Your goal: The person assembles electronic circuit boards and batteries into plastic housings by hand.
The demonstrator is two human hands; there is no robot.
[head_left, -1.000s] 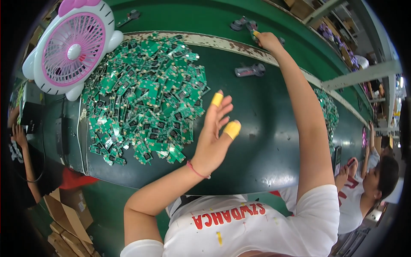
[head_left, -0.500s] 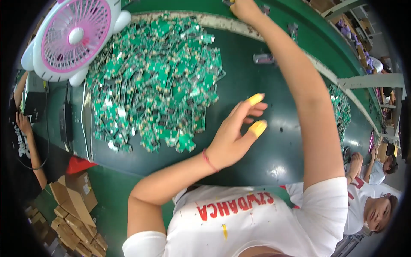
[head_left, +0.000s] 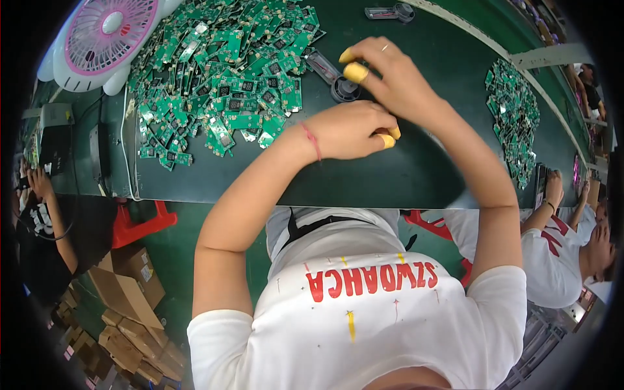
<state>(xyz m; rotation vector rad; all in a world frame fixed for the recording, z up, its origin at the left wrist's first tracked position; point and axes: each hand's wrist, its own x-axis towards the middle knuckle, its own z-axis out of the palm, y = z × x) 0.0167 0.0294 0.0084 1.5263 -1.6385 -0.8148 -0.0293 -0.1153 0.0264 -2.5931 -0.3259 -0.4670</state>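
Note:
My left hand (head_left: 351, 132) is closed over the dark green table, thumb and forefinger together in yellow finger cots. Whatever they may pinch is hidden. Just beyond it, my right hand (head_left: 398, 77) has its yellow-capped thumb and forefinger apart, with nothing visible between them. Beside those fingertips lies a small grey device with a round dark end (head_left: 344, 90), its long part reaching toward a large heap of green circuit boards (head_left: 240, 84). A similar device (head_left: 390, 13) lies farther back on the table.
A white and pink fan (head_left: 97, 75) stands at the far left by a cable. Another heap of circuit boards (head_left: 513, 117) lies on the right. People sit at both sides; one person's hand (head_left: 554, 188) rests at the right edge. Cardboard boxes (head_left: 140, 273) are on the floor.
My right hand has come back from the green strip at the far edge toward my left hand. A grey device now lies beside the large heap. My left hand has closed, and the view has shifted.

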